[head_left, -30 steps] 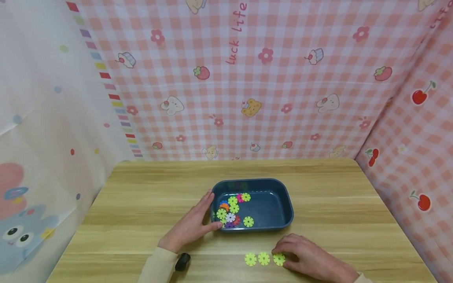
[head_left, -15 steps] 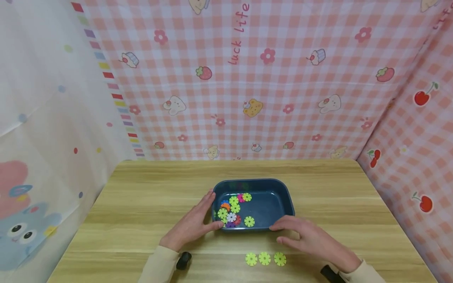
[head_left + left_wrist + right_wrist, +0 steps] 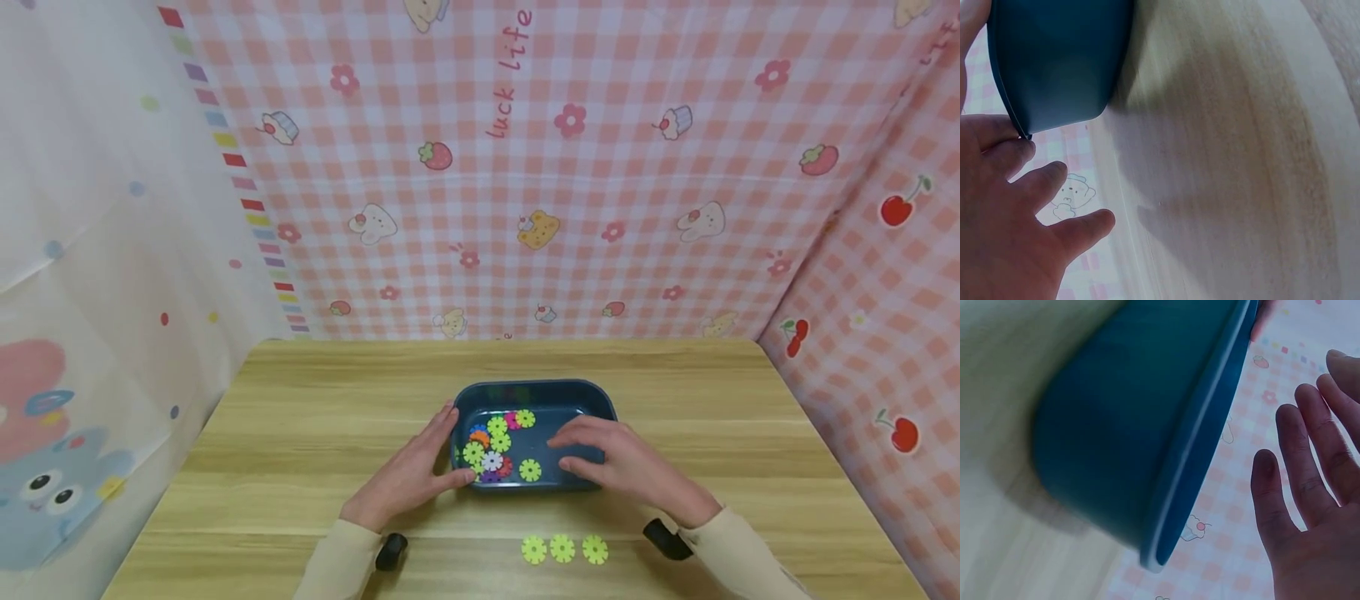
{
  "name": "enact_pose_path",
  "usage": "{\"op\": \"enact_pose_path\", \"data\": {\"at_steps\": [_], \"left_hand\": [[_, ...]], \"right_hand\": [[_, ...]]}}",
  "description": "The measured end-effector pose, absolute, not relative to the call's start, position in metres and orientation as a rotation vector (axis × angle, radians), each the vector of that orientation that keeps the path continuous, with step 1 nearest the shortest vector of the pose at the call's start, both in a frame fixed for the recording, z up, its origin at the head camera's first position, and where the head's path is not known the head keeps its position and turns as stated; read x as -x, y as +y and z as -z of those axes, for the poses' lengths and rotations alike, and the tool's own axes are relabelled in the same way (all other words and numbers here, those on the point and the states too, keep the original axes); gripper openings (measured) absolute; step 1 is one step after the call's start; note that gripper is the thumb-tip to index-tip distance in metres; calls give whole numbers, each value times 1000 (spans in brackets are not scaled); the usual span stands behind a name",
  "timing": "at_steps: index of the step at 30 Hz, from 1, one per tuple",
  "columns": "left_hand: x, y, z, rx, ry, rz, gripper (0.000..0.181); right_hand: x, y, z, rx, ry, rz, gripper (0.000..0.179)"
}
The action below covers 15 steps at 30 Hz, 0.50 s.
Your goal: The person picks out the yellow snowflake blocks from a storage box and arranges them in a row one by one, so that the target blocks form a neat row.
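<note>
Right hand [image 3: 618, 467]: over the right half of a dark blue, plastic-looking tray with rounded corners [image 3: 551, 414], fingertips pointing toward its left end. Fingers spread, thumb apart from them, nothing pinched; whether a fingertip touches the tray floor, cannot tell.

Left hand [image 3: 408, 479]: at the tray's left end, thumb on the rim at the near left corner, fingers extended along the outer side. Left wrist view shows the fingers fanned, some at the rim, others clear of it.

Tray stands flat on a pale wood-grain worktop [image 3: 337, 400], roughly midway between its left and right edges. Inside, along the left half: flat toothed discs, some overlapping, several yellow-green, plus a white disc [image 3: 492, 461], an orange disc [image 3: 480, 438] and a pink disc [image 3: 512, 421]. One lone yellow-green disc [image 3: 530, 470] lies just inside the near wall.

Outside: three yellow-green toothed discs [image 3: 562, 548] in a row, flat and apart, between tray and the worktop's near edge. Pink-and-white checked cloth [image 3: 390, 267] hangs behind the far edge
</note>
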State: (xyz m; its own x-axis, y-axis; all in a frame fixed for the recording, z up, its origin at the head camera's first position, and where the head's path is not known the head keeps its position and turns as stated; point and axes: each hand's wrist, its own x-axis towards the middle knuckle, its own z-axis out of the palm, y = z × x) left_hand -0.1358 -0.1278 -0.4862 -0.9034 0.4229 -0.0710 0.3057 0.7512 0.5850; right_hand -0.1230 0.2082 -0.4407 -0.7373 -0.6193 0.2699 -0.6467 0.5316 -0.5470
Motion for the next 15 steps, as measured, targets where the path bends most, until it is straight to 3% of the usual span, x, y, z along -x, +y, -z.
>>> {"op": "enact_pose_path", "data": {"at_steps": [15], "left_hand": [[136,-129,486,-594,2743,-897,97]], "right_hand": [[164,189,425,-1094,-2875,-941,27]]}}
